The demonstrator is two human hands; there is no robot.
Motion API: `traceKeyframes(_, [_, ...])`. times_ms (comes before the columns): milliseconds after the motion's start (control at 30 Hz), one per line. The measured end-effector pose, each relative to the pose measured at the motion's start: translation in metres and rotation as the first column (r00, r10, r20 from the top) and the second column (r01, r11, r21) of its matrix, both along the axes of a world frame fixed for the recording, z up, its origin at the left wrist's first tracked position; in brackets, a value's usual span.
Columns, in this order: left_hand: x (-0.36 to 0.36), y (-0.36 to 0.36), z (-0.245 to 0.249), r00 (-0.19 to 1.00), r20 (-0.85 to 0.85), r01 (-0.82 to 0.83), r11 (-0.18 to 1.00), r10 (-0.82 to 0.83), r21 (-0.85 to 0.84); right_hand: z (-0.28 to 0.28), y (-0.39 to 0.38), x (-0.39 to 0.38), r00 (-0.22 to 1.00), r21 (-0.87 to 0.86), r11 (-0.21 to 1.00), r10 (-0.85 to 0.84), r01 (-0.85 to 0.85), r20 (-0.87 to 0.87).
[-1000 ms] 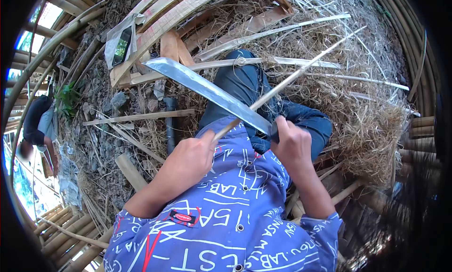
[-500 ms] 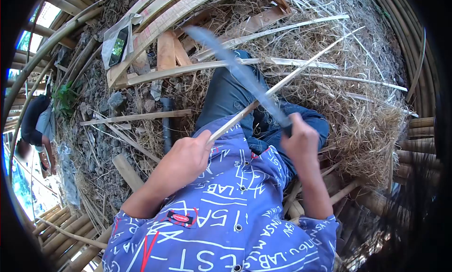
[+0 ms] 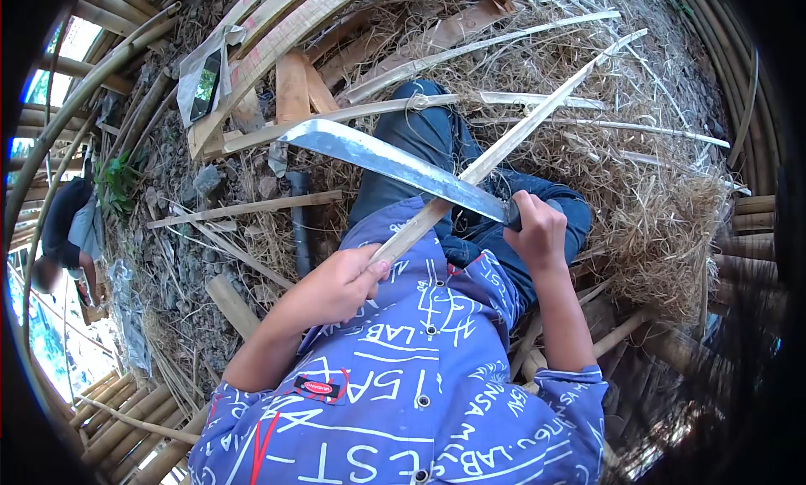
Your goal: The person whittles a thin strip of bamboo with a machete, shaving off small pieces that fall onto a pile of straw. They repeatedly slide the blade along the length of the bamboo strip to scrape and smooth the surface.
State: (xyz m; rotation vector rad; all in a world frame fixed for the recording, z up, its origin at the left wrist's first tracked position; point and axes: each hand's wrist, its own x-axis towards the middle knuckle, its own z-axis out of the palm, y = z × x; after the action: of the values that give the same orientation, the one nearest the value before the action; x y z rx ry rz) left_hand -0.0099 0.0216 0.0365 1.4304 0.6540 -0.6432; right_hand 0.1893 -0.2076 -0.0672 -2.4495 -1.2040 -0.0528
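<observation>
Straw-strewn ground is shown. Bamboo strip point(image 3: 504, 149) is gripped by closed left hand point(image 3: 336, 285); machete point(image 3: 395, 166), clenched in right hand point(image 3: 537, 231), has been brought back across it, tip toward ten o'clock.

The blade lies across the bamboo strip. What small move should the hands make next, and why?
Probably slide the machete outward along the bamboo strip, away from the body. The right hand grips its handle, the blade crosses the strip over the legs, and the left hand holds the strip's near end, behind the edge, so an outward stroke looks safest.
</observation>
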Motion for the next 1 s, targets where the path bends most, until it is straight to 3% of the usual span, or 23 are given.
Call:
traceKeyframes(33, [-0.001, 0.001, -0.001, 1.000, 0.000, 0.000, 1.000, 0.000, 0.006, 0.000, -0.001, 0.000, 1.000, 0.006, 1.000, 0.000, 0.000, 0.000])
traceKeyframes(100, [0.000, 0.001, -0.003, 0.994, -0.102, -0.053, 0.974, 0.031, -0.220, -0.001, -0.006, 0.002, 1.000, -0.016, 1.000, 0.008, -0.008, 0.018])
traceKeyframes(200, [-0.002, 0.004, -0.007, 0.996, -0.059, -0.085, 0.962, 0.072, -0.261, -0.006, -0.018, 0.006, 0.999, -0.050, 0.998, -0.029, 0.030, 0.017])
traceKeyframes(300, [0.000, 0.006, -0.010, 0.995, -0.071, -0.078, 0.970, 0.063, -0.229, -0.016, -0.044, 0.021, 0.991, -0.073, 0.989, -0.126, 0.129, 0.046])
traceKeyframes(433, [0.004, 0.001, -0.007, 0.993, -0.115, -0.029, 0.962, -0.002, -0.271, -0.012, -0.056, 0.024, 0.989, -0.103, 0.986, -0.123, 0.132, 0.087])
traceKeyframes(500, [-0.001, 0.002, -0.009, 0.996, -0.087, -0.053, 0.938, 0.024, -0.344, -0.010, -0.058, 0.030, 0.988, -0.088, 0.988, -0.116, 0.125, 0.105])
traceKeyframes(667, [0.000, 0.005, -0.010, 0.994, -0.104, -0.077, 0.936, 0.043, -0.344, -0.017, -0.065, 0.042, 0.990, -0.085, 0.992, -0.088, 0.098, 0.112])
traceKeyframes(833, [0.008, 0.019, -0.006, 0.998, -0.034, -0.070, 0.940, 0.062, -0.334, -0.003, -0.043, 0.018, 0.986, -0.056, 0.990, -0.123, 0.130, 0.113])
traceKeyframes(933, [0.010, 0.010, 0.003, 0.995, -0.085, 0.039, 0.973, -0.060, -0.229, 0.019, -0.030, 0.006, 0.996, -0.036, 0.996, -0.084, 0.085, 0.036])
traceKeyframes(1000, [0.009, -0.004, 0.001, 0.995, -0.075, 0.031, 0.943, -0.059, -0.331, 0.023, -0.015, 0.001, 0.998, -0.043, 0.998, -0.052, 0.054, 0.047])
